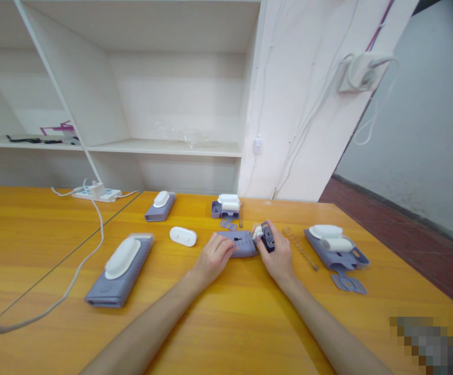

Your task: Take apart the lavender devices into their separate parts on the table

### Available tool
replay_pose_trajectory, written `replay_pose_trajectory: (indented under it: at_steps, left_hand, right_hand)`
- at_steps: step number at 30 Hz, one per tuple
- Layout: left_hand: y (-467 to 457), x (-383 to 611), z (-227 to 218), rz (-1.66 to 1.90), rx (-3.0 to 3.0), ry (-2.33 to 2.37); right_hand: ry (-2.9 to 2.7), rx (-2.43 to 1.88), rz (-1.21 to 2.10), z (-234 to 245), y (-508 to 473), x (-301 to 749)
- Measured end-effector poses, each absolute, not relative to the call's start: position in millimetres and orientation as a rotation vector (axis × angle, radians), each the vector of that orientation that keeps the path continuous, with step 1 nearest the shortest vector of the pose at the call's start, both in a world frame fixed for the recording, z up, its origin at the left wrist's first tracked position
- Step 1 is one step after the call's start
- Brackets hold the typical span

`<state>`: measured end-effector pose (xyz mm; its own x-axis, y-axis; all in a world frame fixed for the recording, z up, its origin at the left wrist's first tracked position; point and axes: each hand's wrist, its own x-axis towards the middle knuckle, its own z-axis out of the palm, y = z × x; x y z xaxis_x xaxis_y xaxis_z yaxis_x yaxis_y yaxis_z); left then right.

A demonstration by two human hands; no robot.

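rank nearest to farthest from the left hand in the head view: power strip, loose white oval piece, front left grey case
From the left hand:
1. Loose white oval piece: just to its left
2. Front left grey case: farther left
3. Power strip: back left

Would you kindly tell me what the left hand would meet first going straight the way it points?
The left hand would probably meet the grey-purple casing first; the two seem to be touching, though depth is unclear.
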<state>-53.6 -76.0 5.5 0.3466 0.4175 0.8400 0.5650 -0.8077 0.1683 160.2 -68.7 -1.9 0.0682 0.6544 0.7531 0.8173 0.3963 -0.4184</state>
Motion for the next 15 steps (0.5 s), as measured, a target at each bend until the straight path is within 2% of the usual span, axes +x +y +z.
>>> replay_pose_trajectory:
  at_steps: [15]
  left_hand:
    - [-78.5, -54.7, 9.3, -1.460, -2.312, -1.051]
  right_hand:
    - [-1.705, -1.296, -0.280, -1.5, -70.5, 161.2]
